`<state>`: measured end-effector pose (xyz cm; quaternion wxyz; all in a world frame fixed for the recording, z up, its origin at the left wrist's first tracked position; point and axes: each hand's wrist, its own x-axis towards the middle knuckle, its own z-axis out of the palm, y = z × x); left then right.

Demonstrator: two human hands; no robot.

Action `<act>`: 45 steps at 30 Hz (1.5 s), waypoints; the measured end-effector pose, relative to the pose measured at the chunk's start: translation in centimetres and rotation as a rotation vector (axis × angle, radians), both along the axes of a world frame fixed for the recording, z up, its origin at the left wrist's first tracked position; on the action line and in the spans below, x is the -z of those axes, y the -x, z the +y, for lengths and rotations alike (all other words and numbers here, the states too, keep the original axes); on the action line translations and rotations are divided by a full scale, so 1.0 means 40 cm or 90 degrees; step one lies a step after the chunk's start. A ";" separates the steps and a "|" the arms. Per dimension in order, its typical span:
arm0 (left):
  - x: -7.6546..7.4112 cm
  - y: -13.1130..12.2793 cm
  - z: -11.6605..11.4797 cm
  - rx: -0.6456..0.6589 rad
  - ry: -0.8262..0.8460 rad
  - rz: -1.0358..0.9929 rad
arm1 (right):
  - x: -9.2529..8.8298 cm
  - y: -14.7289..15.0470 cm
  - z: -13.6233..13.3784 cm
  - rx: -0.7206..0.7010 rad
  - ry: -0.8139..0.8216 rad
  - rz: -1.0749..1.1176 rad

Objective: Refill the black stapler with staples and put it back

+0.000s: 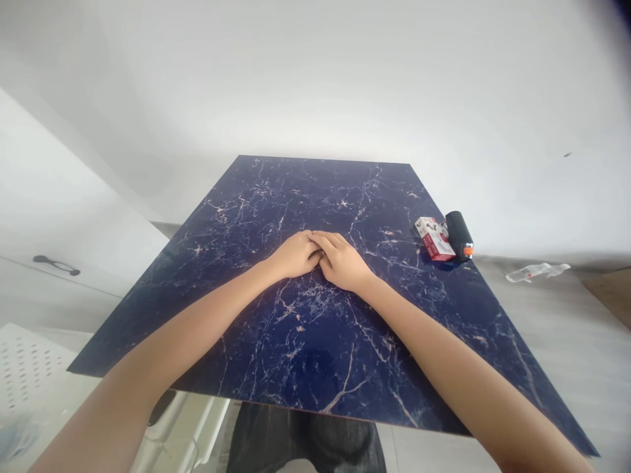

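My only camera sits on my head, facing forward and down, so it looks over my forearms [424, 335] at my fingers [329, 242] from close above. Beyond my fingers it sees the far end of the marble slab [305, 355] and the wall [315, 85].

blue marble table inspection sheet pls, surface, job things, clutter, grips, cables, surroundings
surface: dark blue marble-pattern tabletop with pale veins, no damage visible
job things: red-and-white box and black cylinder with orange end, side by side near the right edge
clutter: clear plastic bottle lying on the grey floor
grips: left hand and right hand touching on the tabletop, holding nothing
cables: nothing seen
surroundings: white wall, white cabinet door with dark handle at left
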<state>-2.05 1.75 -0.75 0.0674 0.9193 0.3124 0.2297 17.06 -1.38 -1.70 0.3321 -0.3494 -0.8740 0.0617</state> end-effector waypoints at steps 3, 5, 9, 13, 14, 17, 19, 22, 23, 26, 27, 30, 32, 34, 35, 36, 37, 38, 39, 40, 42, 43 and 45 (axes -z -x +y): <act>-0.002 -0.001 0.000 -0.001 0.001 0.005 | 0.001 0.000 0.001 -0.003 0.001 0.001; -0.003 -0.002 -0.001 -0.003 0.000 0.008 | 0.000 0.000 0.001 -0.005 -0.002 0.002; -0.003 -0.002 -0.001 -0.004 0.000 0.008 | 0.000 0.000 0.001 -0.003 -0.006 0.002; -0.002 -0.002 0.000 -0.005 -0.006 0.014 | 0.002 0.000 0.002 -0.006 -0.002 0.004; -0.002 -0.001 0.001 -0.005 -0.005 0.016 | 0.003 0.000 0.003 -0.006 -0.002 0.005; -0.001 -0.001 0.001 -0.004 -0.002 0.016 | 0.003 0.000 0.003 -0.006 -0.003 0.004; 0.000 0.000 0.002 -0.005 -0.001 0.014 | 0.001 0.000 0.002 -0.006 -0.003 0.003; 0.002 0.000 0.002 -0.004 -0.001 0.009 | -0.001 0.000 0.000 -0.005 0.002 -0.001; 0.002 0.000 0.003 -0.004 0.000 0.007 | -0.002 0.000 0.000 -0.004 0.006 -0.002; 0.003 0.000 0.004 -0.003 0.000 0.008 | -0.004 -0.001 0.000 -0.002 0.011 -0.001; 0.003 0.000 0.004 -0.004 -0.001 0.009 | -0.005 -0.001 -0.001 -0.003 0.011 -0.001; 0.003 0.000 0.005 -0.005 -0.008 0.017 | -0.008 0.000 -0.003 -0.002 0.010 -0.009; 0.002 0.001 0.003 0.001 -0.016 0.013 | -0.010 0.002 -0.007 0.019 0.005 -0.017; 0.000 0.003 0.001 0.005 -0.033 -0.004 | -0.012 0.003 -0.012 0.056 -0.010 -0.012; -0.002 0.004 0.000 0.004 -0.044 -0.014 | -0.014 0.003 -0.015 0.076 -0.020 -0.003; -0.003 0.005 -0.001 0.002 -0.055 -0.026 | -0.016 0.000 -0.018 0.095 -0.031 0.008; -0.003 0.006 -0.002 0.001 -0.063 -0.039 | -0.019 -0.004 -0.020 0.114 -0.042 0.017; -0.004 0.007 -0.002 0.002 -0.069 -0.053 | -0.023 -0.012 -0.022 0.133 -0.053 0.023; -0.003 0.007 -0.003 0.003 -0.074 -0.066 | -0.029 -0.023 -0.022 0.153 -0.062 0.026; -0.002 0.008 -0.003 0.005 -0.077 -0.079 | -0.037 -0.039 -0.021 0.177 -0.072 0.028; 0.000 0.009 -0.003 0.007 -0.080 -0.094 | -0.059 -0.085 -0.016 0.235 -0.091 0.032; 0.002 0.009 -0.003 0.007 -0.079 -0.095 | -0.071 -0.115 -0.012 0.269 -0.102 0.034; 0.004 0.009 -0.001 0.012 -0.072 -0.091 | -0.091 -0.186 -0.003 0.343 -0.126 0.031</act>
